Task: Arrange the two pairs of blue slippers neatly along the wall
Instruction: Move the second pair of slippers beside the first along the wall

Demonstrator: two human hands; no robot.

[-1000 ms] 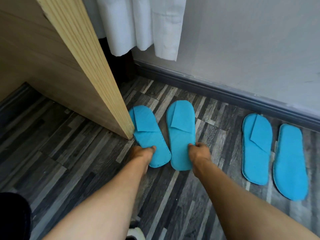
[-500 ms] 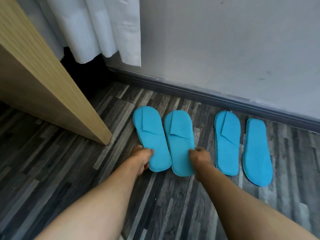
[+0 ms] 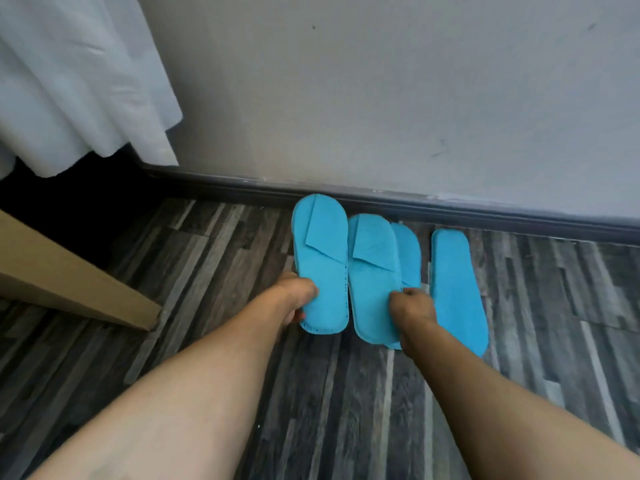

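Several flat blue slippers point toward the grey wall (image 3: 398, 98). My left hand (image 3: 294, 299) grips the heel of the leftmost slipper (image 3: 320, 258), whose toe reaches the dark skirting board (image 3: 450, 209). My right hand (image 3: 410, 308) grips the heel of the second slipper (image 3: 372, 271), which overlaps the left side of the third slipper (image 3: 408, 251). The fourth slipper (image 3: 455, 289) lies alone on the floor at the right, apart from the others.
A light wooden panel (image 3: 69, 278) juts in from the left. A white curtain (image 3: 76, 81) hangs at the upper left over a dark gap. The striped grey wood floor (image 3: 554, 306) stretches right of the slippers.
Both hands have carried the left pair rightward and closer to the wall. The second slipper now overlaps the third; earlier a gap lay between the pairs.
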